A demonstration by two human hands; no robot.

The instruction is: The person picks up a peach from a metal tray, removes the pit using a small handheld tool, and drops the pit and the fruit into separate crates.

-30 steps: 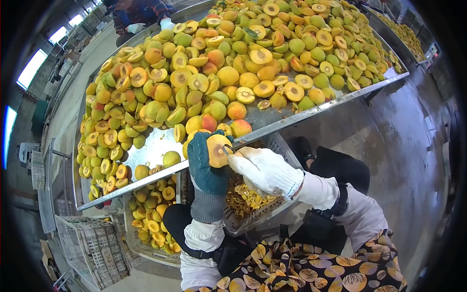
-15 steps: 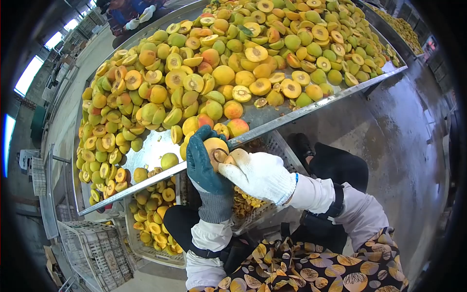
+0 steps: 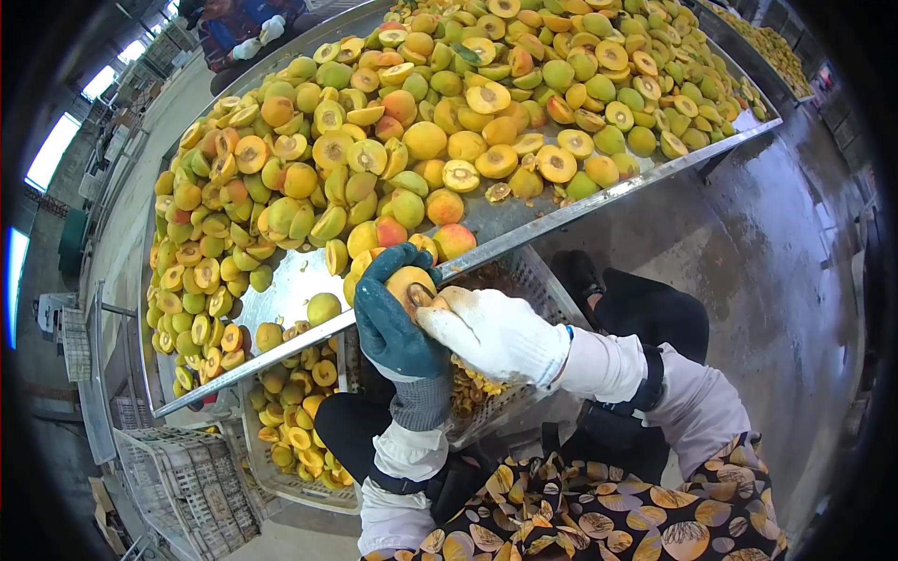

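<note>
My left hand (image 3: 398, 313), in a dark green coated glove, is wrapped round a yellow peach half (image 3: 404, 280) at the table's front edge. The cut side faces my right hand. In a white knit glove, my right hand (image 3: 500, 335) is closed on a small pitting knife with a curved metal loop (image 3: 418, 294). The loop sits against the middle of the peach half; the handle is mostly hidden by my fingers. Just beyond my left hand, whole and halved peaches (image 3: 426, 140) lie heaped on the metal table (image 3: 309, 285).
Below the table edge stand a crate of peach halves (image 3: 299, 421) and another crate (image 3: 505, 411) with pits and scraps, partly behind my arms. Stacked plastic crates (image 3: 187, 486) are at lower left. Across the table, another person's gloved hands (image 3: 260, 37) show.
The view has shifted slightly. Both hands stay together at the peach half, and the loop has turned a little against its cut face.
</note>
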